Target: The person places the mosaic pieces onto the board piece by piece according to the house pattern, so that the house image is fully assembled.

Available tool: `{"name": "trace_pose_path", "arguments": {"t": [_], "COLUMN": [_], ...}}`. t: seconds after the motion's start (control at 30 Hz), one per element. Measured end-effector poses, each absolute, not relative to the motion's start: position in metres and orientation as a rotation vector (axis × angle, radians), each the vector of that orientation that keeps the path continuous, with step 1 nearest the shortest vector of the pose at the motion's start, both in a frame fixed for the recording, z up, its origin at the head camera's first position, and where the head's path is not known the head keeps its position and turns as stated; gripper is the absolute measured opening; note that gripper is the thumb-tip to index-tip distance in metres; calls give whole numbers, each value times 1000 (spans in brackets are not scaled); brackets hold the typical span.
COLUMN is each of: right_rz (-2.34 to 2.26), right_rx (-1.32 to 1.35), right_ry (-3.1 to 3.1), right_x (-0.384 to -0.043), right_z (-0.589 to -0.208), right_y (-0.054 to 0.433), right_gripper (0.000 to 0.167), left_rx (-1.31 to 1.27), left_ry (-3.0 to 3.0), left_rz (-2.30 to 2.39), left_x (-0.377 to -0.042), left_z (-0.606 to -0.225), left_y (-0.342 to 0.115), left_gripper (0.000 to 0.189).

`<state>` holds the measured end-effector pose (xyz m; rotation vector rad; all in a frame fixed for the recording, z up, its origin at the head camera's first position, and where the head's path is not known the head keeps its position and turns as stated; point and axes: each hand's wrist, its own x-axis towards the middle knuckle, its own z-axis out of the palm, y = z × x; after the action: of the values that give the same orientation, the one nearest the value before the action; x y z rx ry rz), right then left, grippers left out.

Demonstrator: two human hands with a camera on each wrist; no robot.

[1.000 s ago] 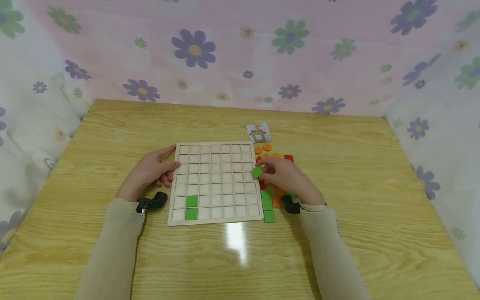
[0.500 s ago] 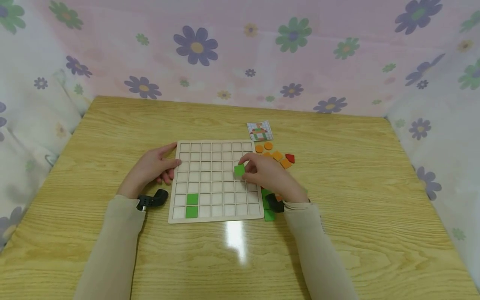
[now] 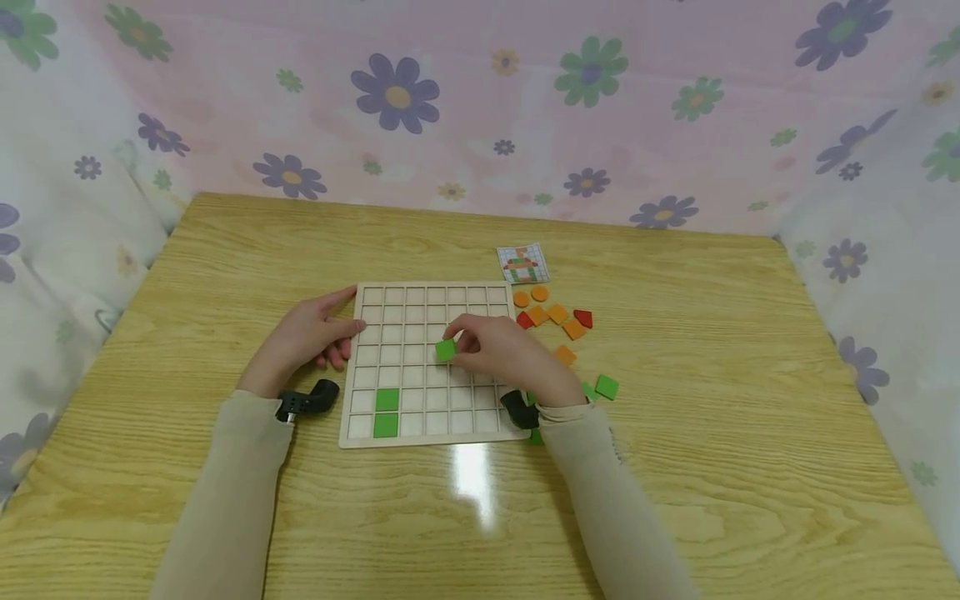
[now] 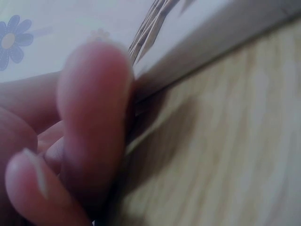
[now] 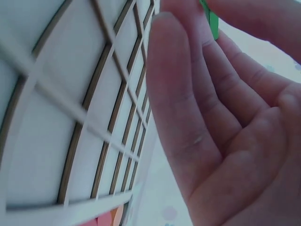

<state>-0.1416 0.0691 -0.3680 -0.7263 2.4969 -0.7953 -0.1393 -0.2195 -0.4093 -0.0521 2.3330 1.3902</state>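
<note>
A pale wooden grid board [image 3: 433, 441] lies on the table, with two green square tiles [image 3: 387, 400] in neighbouring cells of its lower left part. My left hand [image 3: 303, 335] rests at the board's left edge, thumb on the rim and index finger reaching to the upper left corner. Between the thumb and fingertips of my right hand [image 3: 498, 350] is a green square tile [image 3: 446, 350], held above the middle of the grid. In the right wrist view only a sliver of that green tile [image 5: 213, 26] shows past the fingers, beside the grid.
Right of the board lie loose orange tiles [image 3: 557, 313], red pieces [image 3: 583, 318] and green tiles [image 3: 607, 387], some hidden under the right forearm. A small pattern card [image 3: 522, 263] lies behind the board's right corner. Flowered cloth [image 3: 480, 100] hangs around the wooden table [image 3: 750, 400].
My right hand has carried the green tile leftward from the board's right edge to over its middle, uncovering more loose pieces. The left hand stays at the board's left edge.
</note>
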Motion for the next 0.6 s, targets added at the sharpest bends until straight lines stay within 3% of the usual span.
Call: {"name": "trace_pose_path", "arguments": {"t": [0.6], "right_rz": [-785], "right_rx": [-780], "right_ry": [2490], "right_x": [-131], "right_z": [-374], "right_y": [39], "right_gripper": [24], "left_rx": [-59], "left_ry": [2337], "left_rz": [1388], "left_x": [-140], "left_z": [-410], "left_y": [-220], "left_gripper": [72]}}
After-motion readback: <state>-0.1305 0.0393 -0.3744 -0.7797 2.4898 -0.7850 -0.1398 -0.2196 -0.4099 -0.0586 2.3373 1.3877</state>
